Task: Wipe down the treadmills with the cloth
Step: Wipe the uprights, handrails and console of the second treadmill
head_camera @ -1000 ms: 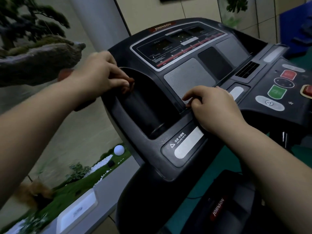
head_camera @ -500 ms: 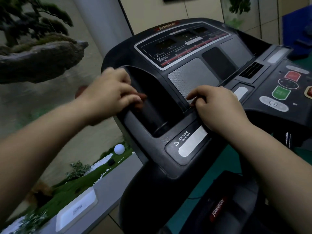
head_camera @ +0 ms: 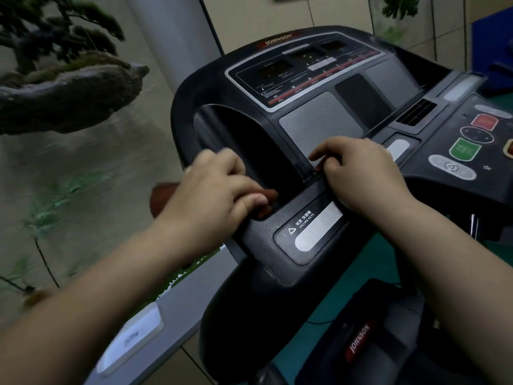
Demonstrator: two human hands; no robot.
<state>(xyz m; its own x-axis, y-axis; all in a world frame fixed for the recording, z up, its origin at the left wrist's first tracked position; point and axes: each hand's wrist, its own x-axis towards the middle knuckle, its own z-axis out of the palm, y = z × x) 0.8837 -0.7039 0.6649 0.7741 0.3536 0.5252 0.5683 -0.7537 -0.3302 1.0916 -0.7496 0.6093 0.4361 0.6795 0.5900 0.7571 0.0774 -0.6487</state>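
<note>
A black treadmill console (head_camera: 319, 129) fills the centre and right of the head view. My left hand (head_camera: 213, 195) grips a reddish-brown cloth (head_camera: 163, 200) and presses it on the near rim of the console's left cup-holder recess (head_camera: 249, 151). Most of the cloth is hidden under the hand; its ends show to the left and at the fingertips. My right hand (head_camera: 361, 176) rests with curled fingers on the console ledge below the grey speaker panel (head_camera: 316, 126), holding nothing that I can see.
Coloured buttons, a green one (head_camera: 464, 149) and a red one (head_camera: 485, 121), sit on the console's right part. An incline-key panel (head_camera: 311, 229) lies near my hands. A decorative rock with a tree (head_camera: 63, 90) hangs at the left. The treadmill motor cover (head_camera: 361, 343) lies below.
My left hand has slid the cloth down the cup holder's left rim toward me, from the top edge to the near edge. My right hand has stayed put.
</note>
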